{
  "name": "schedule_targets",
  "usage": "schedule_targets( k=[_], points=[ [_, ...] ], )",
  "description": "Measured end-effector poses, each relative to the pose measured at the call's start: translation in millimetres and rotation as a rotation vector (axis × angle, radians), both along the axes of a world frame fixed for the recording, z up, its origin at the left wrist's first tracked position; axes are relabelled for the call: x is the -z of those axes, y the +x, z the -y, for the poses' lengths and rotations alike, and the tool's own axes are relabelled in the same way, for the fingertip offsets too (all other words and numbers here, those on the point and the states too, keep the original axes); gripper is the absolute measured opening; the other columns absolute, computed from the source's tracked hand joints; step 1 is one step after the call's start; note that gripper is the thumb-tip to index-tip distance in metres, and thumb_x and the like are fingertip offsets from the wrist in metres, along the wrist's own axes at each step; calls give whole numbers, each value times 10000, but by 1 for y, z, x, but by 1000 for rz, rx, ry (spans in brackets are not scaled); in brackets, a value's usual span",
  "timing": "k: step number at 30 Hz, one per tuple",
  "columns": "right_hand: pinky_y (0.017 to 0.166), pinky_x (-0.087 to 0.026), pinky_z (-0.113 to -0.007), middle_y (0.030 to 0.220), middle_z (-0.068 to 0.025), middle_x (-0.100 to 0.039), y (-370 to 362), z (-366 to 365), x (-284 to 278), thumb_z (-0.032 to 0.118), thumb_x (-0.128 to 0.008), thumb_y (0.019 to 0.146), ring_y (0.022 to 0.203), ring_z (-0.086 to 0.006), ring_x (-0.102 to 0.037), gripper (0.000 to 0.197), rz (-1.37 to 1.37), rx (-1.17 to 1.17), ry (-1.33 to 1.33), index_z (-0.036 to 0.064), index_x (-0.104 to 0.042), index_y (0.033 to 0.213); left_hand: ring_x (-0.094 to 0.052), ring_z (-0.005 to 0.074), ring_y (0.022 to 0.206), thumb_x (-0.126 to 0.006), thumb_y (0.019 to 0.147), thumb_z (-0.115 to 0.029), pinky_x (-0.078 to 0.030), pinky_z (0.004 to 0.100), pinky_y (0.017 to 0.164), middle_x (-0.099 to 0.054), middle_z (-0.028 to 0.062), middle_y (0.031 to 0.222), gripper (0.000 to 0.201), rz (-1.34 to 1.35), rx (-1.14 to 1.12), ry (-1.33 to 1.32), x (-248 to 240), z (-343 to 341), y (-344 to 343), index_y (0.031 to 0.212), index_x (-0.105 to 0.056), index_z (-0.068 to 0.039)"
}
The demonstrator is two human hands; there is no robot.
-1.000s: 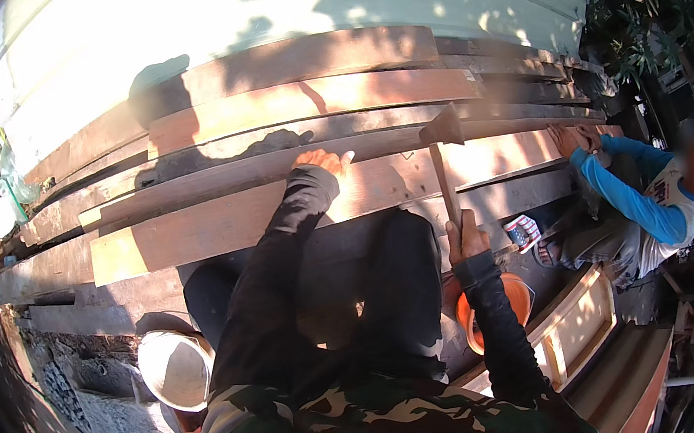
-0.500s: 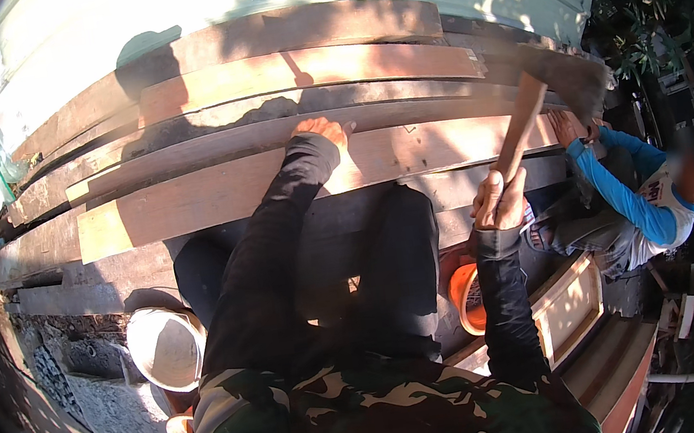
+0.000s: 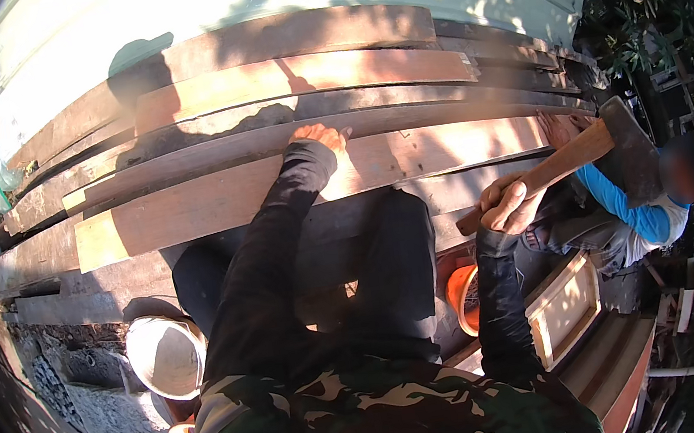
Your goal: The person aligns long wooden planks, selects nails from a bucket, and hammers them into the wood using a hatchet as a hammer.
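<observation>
My right hand (image 3: 505, 206) is closed around the wooden handle of a hatchet (image 3: 571, 154). The hatchet's broad dark head is raised at the right, in front of the co-worker in this view. My left hand (image 3: 321, 137) has its fingers curled at the upper edge of a long reddish wooden plank (image 3: 230, 192), which lies across in front of my knees. A small bent nail (image 3: 404, 133) shows on the plank, right of my left hand. The co-worker's hand (image 3: 559, 127) rests at the plank's right end.
A co-worker in blue sleeves (image 3: 611, 190) squats at the right. More boards (image 3: 302, 78) lie beyond the plank, along a pale green wall (image 3: 249, 2). A white bucket (image 3: 166, 358) stands at lower left, an orange bucket (image 3: 465, 297) by my right forearm, beside a wooden frame (image 3: 565, 306).
The hatchet has swung from pointing up and away to tilting rightward, its head now lower and further right. My right hand turned with it. My left hand stays at the plank.
</observation>
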State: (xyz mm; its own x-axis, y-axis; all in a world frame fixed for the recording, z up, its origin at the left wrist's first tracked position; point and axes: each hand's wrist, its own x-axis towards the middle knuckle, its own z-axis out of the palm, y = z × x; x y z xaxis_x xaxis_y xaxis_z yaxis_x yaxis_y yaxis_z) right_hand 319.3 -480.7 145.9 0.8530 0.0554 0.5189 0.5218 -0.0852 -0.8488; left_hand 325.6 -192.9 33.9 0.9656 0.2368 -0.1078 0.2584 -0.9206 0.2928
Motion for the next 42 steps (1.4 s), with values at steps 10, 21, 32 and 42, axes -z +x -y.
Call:
schedule_targets(
  k=[10, 21, 32, 42],
  points=[
    [411, -404, -246, 560, -5, -423, 1, 16, -36, 316, -479, 960, 433, -81, -430, 259, -82, 118, -184, 70, -403, 938, -631, 292, 951, -295, 951, -476, -462, 413, 841, -673, 163, 932, 592, -65, 6, 37, -4, -2, 2, 871, -707, -58],
    [449, -403, -410, 568, -171, -518, -4, 31, 10, 292, -506, 940, 475, -351, -543, 297, -254, 132, -707, -1, -458, 930, -630, 305, 934, -278, 961, -461, -458, 415, 851, -675, 156, 906, 599, -35, 5, 40, 4, 7, -6, 869, -704, -49],
    [472, -437, -436, 580, -201, -544, -8, 31, 45, 311, -514, 929, 527, -383, -581, 292, 41, -65, -971, 34, -445, 868, -634, 353, 860, -303, 951, -480, -467, 449, 803, -670, 171, 841, 615, 12, -37, 51, 0, 1, 9, 802, -703, -36],
    [428, -405, -411, 532, -182, -503, -16, 63, 99, 315, -500, 938, 444, -350, -523, 319, 57, -8, -1074, 5, -441, 888, -620, 286, 944, -314, 955, -450, -439, 405, 860, -672, 149, 891, 558, 32, 4, 23, -3, 6, 5, 857, -703, -62]
  ],
)
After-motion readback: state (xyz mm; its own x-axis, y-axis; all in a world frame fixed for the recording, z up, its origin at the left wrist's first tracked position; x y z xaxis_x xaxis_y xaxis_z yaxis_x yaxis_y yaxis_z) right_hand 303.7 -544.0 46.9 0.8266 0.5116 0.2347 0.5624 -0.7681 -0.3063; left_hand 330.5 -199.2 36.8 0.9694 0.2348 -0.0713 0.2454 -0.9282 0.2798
